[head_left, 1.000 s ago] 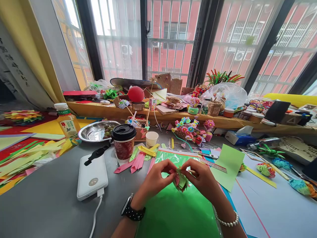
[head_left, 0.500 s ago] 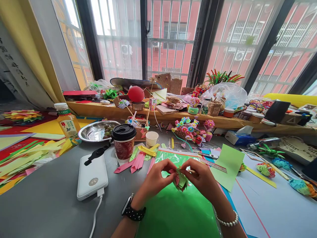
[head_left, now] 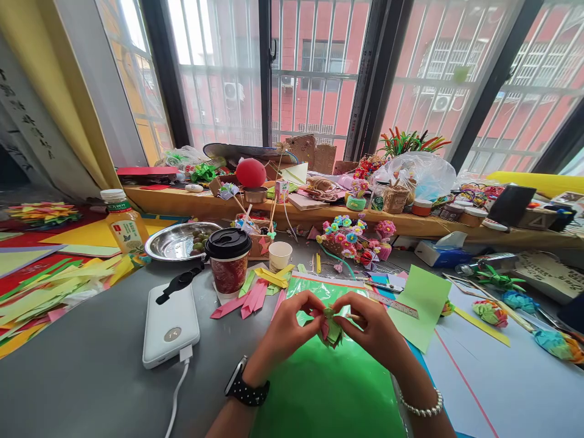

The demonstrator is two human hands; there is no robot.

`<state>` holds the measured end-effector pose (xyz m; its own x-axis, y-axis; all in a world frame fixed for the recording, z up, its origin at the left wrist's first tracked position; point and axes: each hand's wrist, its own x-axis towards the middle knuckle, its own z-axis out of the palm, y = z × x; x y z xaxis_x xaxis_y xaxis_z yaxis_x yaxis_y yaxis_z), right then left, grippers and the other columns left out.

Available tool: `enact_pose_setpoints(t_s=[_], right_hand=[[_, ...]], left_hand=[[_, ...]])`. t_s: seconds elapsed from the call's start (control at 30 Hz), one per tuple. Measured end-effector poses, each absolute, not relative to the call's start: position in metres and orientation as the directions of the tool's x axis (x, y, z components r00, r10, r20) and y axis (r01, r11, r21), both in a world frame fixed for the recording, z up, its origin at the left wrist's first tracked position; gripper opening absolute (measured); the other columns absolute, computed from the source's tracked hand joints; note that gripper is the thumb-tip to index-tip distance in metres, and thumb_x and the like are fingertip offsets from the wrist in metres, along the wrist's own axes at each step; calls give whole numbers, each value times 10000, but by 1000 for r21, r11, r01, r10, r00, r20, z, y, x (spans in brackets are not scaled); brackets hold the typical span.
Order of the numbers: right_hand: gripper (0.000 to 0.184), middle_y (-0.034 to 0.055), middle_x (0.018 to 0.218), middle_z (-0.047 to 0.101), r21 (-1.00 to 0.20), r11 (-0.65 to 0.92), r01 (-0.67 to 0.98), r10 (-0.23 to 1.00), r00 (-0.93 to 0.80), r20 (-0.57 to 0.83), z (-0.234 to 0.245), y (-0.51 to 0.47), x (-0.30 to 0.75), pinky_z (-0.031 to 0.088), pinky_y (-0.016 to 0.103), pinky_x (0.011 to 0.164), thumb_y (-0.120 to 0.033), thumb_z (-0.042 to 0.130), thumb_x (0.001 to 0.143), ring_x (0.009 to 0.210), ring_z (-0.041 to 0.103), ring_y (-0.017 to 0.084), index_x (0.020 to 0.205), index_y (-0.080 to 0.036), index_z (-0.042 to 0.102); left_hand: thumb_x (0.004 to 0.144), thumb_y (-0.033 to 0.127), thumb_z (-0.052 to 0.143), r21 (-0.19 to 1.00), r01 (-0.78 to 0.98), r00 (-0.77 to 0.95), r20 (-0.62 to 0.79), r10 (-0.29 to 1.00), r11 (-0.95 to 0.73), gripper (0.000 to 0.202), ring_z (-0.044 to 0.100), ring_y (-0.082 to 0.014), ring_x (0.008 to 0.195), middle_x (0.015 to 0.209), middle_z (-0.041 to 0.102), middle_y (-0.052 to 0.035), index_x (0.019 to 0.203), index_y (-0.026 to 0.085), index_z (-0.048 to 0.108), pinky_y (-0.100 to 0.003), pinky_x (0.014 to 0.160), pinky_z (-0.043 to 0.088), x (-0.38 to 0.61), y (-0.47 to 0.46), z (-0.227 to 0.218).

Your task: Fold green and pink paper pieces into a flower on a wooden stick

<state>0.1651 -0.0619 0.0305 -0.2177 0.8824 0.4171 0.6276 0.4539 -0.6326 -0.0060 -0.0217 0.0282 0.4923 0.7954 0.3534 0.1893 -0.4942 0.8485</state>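
Observation:
A small folded-paper flower [head_left: 333, 331] in green and pink is held up between my two hands, over a shiny green sheet [head_left: 328, 389]. My left hand [head_left: 292, 322], with a watch on its wrist, pinches the flower's left side between thumb and fingers. From the right, my right hand [head_left: 369, 319] pinches the flower's upper edge. A thin pale stick [head_left: 354, 317] shows at the right fingers; how it is held there is partly hidden. Beyond the left hand lie folded paper strips [head_left: 255, 296] in pink, yellow and green.
A white power bank [head_left: 171, 325] with a cable, a lidded coffee cup [head_left: 228, 267], a paper cup [head_left: 280, 257] and a metal plate [head_left: 168, 243] stand to the left. Right are a ruler [head_left: 396, 304], light green paper [head_left: 420, 310] and a finished paper flower [head_left: 490, 313].
Both hands stay nearly in place. The flower has tilted slightly between the fingers, and the right fingertips have shifted a little on its edge.

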Motion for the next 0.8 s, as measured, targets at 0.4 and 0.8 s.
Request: enact_pose_setpoints(t_s=[0.4,0.8], right_hand=[[71,7,725,591,-576,477,664,858,-211,468,29,-61,161,404,193,487,-158,492,782,596,523,115,777,-203,548],[99,3,729,598,-568,464,680,869,-224,442,30,-63,161,383,196,485,-133,484,764,567,500,109,796,-203,547]], left_hand=[[719,153,537,827,218,488,368,792,-519,20,545,-115,641,650,593,18,702,164,538,-226,625,419,-5,-23,28],[740,197,541,786,252,504,391,770,-564,57,579,-123,656,685,634,3,727,171,590,-217,617,438,-8,-20,27]])
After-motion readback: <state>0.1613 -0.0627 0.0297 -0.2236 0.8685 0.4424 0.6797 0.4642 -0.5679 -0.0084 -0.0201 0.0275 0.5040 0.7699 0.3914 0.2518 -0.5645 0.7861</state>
